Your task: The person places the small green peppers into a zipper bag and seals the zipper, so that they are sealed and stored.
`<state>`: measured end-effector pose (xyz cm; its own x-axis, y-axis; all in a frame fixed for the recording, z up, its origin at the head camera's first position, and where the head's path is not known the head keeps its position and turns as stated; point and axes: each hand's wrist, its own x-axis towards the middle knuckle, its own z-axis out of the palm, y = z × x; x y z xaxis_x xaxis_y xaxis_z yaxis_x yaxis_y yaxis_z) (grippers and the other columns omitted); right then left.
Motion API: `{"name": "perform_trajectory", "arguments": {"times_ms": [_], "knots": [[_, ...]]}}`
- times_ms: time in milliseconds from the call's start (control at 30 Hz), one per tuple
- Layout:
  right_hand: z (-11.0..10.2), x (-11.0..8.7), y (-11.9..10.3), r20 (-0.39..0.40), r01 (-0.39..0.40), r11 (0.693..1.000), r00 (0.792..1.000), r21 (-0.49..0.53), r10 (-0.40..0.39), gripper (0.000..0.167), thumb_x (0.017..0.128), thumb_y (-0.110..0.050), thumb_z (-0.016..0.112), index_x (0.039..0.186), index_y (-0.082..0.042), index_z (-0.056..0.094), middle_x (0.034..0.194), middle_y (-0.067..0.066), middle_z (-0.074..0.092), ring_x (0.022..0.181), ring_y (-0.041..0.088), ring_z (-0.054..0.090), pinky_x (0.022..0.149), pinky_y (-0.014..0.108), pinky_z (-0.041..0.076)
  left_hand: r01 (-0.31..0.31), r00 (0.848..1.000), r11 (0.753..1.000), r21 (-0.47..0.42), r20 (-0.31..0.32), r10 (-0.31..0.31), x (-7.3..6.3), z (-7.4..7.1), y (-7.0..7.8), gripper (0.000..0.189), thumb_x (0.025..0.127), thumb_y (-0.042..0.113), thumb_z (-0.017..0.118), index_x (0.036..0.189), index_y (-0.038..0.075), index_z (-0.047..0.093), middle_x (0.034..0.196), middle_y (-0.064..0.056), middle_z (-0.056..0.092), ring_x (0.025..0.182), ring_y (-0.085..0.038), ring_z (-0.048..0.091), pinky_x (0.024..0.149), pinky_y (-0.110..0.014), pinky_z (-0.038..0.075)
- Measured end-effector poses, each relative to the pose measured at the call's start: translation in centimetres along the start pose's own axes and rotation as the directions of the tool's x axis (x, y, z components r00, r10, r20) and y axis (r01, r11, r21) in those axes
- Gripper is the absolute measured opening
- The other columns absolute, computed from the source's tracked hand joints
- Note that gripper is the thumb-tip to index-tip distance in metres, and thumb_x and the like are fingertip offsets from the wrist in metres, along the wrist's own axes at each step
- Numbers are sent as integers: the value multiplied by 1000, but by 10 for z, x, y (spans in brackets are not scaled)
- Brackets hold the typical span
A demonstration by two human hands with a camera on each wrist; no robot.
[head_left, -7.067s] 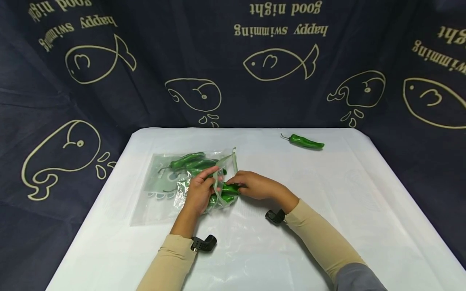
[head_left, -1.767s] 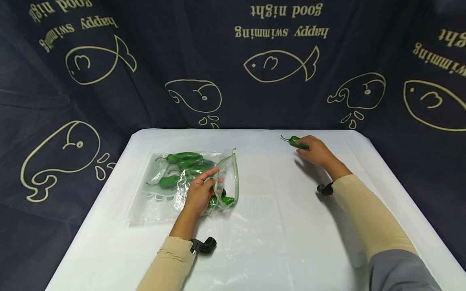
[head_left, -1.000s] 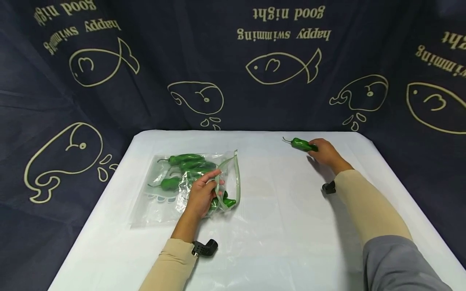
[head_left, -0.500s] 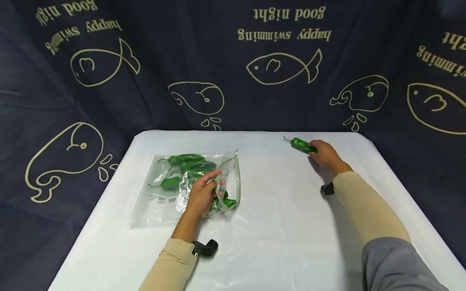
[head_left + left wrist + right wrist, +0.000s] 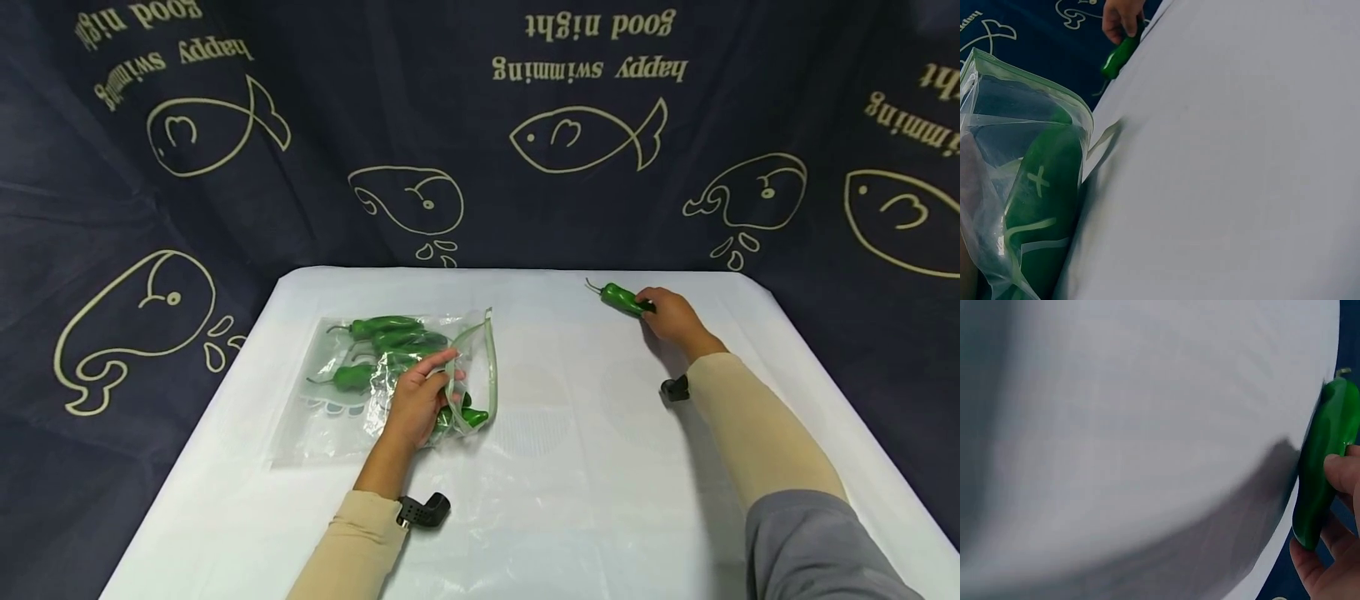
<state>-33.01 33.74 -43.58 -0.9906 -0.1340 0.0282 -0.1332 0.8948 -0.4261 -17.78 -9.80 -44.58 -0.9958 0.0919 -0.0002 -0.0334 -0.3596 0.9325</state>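
A clear zip bag (image 5: 300, 433) lies on the left of the table, its mouth facing right. Several green peppers (image 5: 351, 377) show through its plastic. My left hand (image 5: 412, 406) holds the bag's near rim between thumb and fingers, and the mouth gapes. Toward the back right, my right hand (image 5: 671, 317) pinches one green pepper (image 5: 618, 297) near its tip, with the stem pointing left. The right wrist view shows the thumb and fingers around the lower part of this pepper (image 5: 1329, 437). Whether it touches the table is hard to tell.
A white cloth covers the table (image 5: 555, 500). Behind it hangs a dark blue curtain (image 5: 480, 225) printed with fish and whales. A black wrist camera (image 5: 423, 510) sits on the left wrist, another camera (image 5: 675, 389) on the right.
My right hand left the bag mouth, reached to the back right and took hold of the lone pepper, its grip shifting toward the tip. The left hand stayed at the bag.
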Motion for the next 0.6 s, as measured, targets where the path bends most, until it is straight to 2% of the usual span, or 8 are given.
{"name": "perform_trajectory", "arguments": {"times_ms": [367, 600], "knots": [[1, -8, -4, 39, 51, 997, 998, 50, -53, 32, 99, -1, 51, 130, 3, 55, 142, 30, 45, 134, 47, 37, 111, 61, 30, 3, 1000, 1000, -7, -8, -3, 0, 0, -1, 41, 97, -8, 45, 138, -10, 51, 146, -14, 46, 96, -12, 65, 62, -21, 55], [3, -19, -17, 42, 118, 989, 992, 91, -123, 27, 98, -2, 55, 124, 2, 59, 138, 27, 51, 131, 46, 42, 109, 61, 33, 2, 1000, 1000, 0, -15, -2, 1, 0, -2, 40, 97, -8, 46, 137, -8, 53, 145, -12, 47, 96, -13, 65, 62, -21, 56]]}}
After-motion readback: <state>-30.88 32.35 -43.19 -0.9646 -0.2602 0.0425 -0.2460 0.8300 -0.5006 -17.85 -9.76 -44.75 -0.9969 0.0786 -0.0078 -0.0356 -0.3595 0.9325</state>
